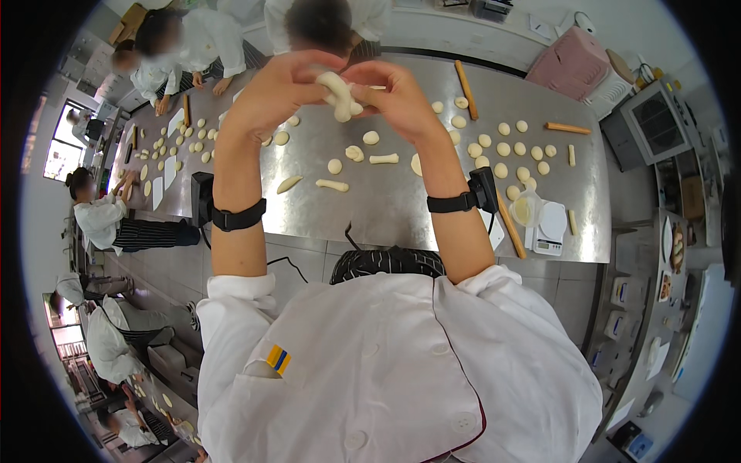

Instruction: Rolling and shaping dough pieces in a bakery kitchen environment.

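Raised above the steel table [370, 208], a twisted piece of pale dough [337, 95] is held between both my hands. The thumb and fingers of my left hand [281, 87] pinch it from the left. From the other side, my right hand [389, 92] grips its end. On the tabletop below lie a knotted dough piece [354, 153], a short dough roll [384, 158] and another roll [332, 185]. Round dough balls [371, 137] rest close to them. A flat dough piece [289, 184] lies nearer the table's front edge.
Many dough balls [503, 149] cover the right side. A wooden rolling pin [509, 223] lies beside a digital scale [548, 228] and a plastic cup [525, 208]. Co-workers in white stand at the left and far sides; one person [98, 208] works at the left end.
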`<state>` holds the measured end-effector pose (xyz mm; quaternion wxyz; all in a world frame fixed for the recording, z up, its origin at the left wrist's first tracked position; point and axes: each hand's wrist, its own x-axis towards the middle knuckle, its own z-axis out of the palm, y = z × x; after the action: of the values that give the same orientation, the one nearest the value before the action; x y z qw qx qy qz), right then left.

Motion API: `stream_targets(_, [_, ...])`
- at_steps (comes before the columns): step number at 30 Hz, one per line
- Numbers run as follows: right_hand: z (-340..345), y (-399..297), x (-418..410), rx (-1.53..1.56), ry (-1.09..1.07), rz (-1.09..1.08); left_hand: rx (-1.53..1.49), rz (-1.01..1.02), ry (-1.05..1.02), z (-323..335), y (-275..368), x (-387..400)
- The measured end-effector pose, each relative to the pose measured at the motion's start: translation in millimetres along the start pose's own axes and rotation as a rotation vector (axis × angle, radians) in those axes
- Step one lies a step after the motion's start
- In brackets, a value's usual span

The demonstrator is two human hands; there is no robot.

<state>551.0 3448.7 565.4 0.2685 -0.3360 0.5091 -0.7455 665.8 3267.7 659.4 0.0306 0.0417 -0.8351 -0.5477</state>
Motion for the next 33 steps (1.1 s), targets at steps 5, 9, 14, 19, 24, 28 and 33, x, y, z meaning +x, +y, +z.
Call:
stream_targets(5, [8.9, 1.4, -5.2, -0.002, 0.043, 0.004, 0.28, 0.009, 0.169, 15.0, -10.4, 8.9])
stream_targets(9, [10.0, 9.6, -5.3, -0.013, 0.137, 0.015, 0.363, 0.136, 0.265, 29.4, -7.9, 10.9])
stream_targets(14, [17.8, 4.7, -9.9, 0.103, 0.114, 0.016, 0.481, 0.152, 0.335, 24.5, -13.7, 12.2])
stream_targets(19, [9.6, 4.4, -13.5, 0.498, 0.012, 0.05, 0.427, 0.128, 0.335, 28.6, -7.3, 10.7])
stream_targets(24, [20.7, 9.4, -12.6, 0.157, 0.097, 0.038, 0.489, 0.167, 0.318, 25.4, -22.0, 13.9])
stream_targets(28, [18.1, 8.6, -12.9, 0.095, 0.103, 0.046, 0.366, 0.103, 0.203, 20.1, -17.9, 11.2])
stream_targets(33, [18.9, 11.2, -11.9, 0.087, 0.13, 0.056, 0.38, 0.087, 0.233, 23.9, -16.3, 9.4])
